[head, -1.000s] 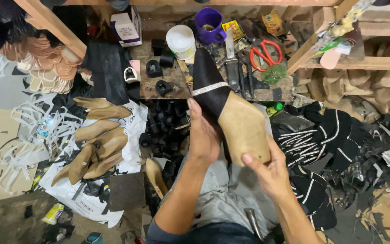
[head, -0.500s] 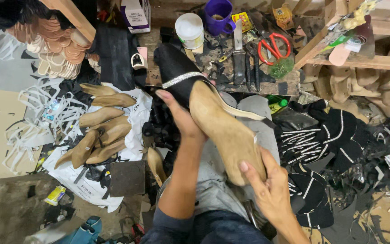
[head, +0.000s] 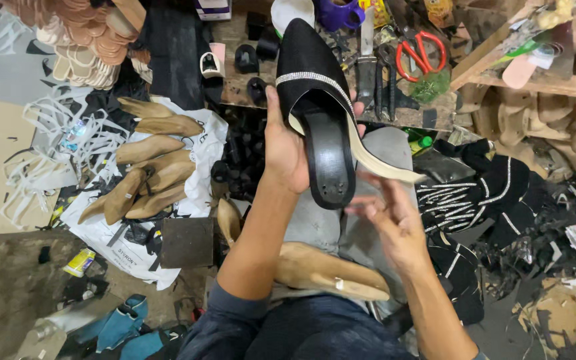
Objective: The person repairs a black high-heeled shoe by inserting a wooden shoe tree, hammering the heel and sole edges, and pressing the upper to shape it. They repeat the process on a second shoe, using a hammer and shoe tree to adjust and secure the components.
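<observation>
Left hand [head: 287, 148], fingers wrapped around the black heeled shoe [head: 318, 100], holds it raised; right hand [head: 395, 223], fingers loosely spread, hovers beside the heel, above the wooden last [head: 331, 272].

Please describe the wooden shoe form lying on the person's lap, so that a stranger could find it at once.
Start at the left hand holding up the black shoe. Straight below, across the lap, lies the wooden shoe form. Unlike the similar forms piled on the white sheet, it lies alone.

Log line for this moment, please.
left hand: holds black pointed shoe, heel up | right hand: open, beside heel | wooden last: on lap
</observation>
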Tool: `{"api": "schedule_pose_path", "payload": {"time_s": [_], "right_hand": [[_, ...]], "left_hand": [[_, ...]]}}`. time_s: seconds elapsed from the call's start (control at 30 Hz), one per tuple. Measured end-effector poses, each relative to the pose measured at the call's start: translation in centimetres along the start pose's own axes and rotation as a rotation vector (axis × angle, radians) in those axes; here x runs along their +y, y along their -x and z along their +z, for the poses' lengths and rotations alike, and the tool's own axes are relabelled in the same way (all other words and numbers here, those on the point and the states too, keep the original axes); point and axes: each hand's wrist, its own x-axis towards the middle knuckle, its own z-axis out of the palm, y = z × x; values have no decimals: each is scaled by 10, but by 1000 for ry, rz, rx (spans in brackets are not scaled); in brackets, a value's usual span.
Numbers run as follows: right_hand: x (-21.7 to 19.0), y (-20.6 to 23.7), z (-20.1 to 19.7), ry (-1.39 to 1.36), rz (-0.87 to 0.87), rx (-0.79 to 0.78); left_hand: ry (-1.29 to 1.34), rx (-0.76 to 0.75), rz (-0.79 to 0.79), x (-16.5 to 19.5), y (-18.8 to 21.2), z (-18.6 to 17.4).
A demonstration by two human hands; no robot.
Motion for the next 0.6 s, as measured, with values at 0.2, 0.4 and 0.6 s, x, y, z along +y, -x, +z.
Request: {"api": "schedule_pose_path", "payload": {"time_s": [0.2, 0.4, 0.6], "right_hand": [[-59, 15, -3, 138, -441, -216], [-95, 20, -1, 1030, -717, -234], [-86, 18, 24, 676, -709, 88]], "left_hand": [[-185, 97, 31, 1, 4, -1], [-482, 360, 195, -13, 3, 0], [-239, 177, -26, -23, 12, -7]]}}
